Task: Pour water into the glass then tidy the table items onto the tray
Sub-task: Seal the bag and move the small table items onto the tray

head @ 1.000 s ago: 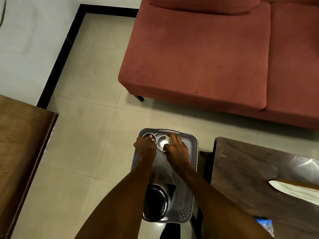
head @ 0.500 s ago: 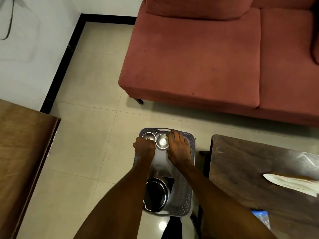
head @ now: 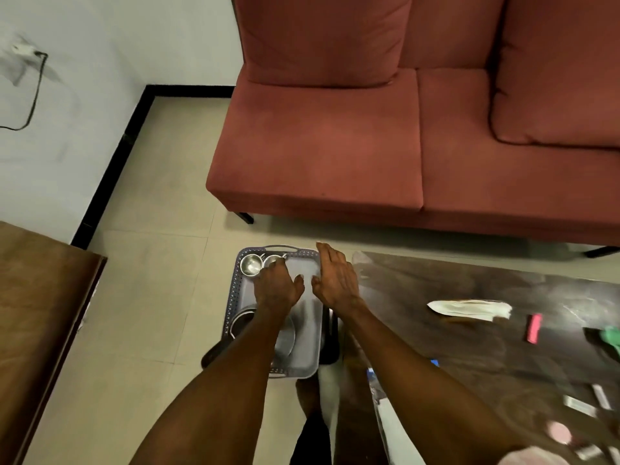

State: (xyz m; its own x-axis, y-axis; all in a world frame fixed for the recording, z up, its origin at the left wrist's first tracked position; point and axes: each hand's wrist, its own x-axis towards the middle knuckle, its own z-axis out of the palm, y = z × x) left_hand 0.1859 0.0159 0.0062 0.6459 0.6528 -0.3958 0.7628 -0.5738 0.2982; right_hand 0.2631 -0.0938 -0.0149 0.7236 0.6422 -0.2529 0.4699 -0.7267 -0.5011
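Note:
A grey perforated tray [head: 306, 350] sits low in front of me, beside the dark table [head: 436, 297]. Two small steel cups stand in its far left corner, the left cup [head: 250, 263] in full view. My left hand [head: 276, 290] lies over the tray, its fingertips on the right cup [head: 272, 259], thumb spread apart. Held flat with straight fingers, my right hand [head: 335, 278] hovers over the tray's right rim and holds nothing. A steel jug [head: 241, 322] and a round steel lid or plate [head: 285, 338] lie on the tray, partly hidden by my left forearm.
On the dark table lie a white folded paper [head: 469, 310], a pink bar [head: 533, 327], a green item [head: 610, 337] and several small things near its front. A red sofa [head: 335, 146] stands behind. A wooden cabinet [head: 40, 313] is at left.
My right hand has let go of the right cup and moved off to the tray's right rim. My left hand has shifted from the left cup to the right cup.

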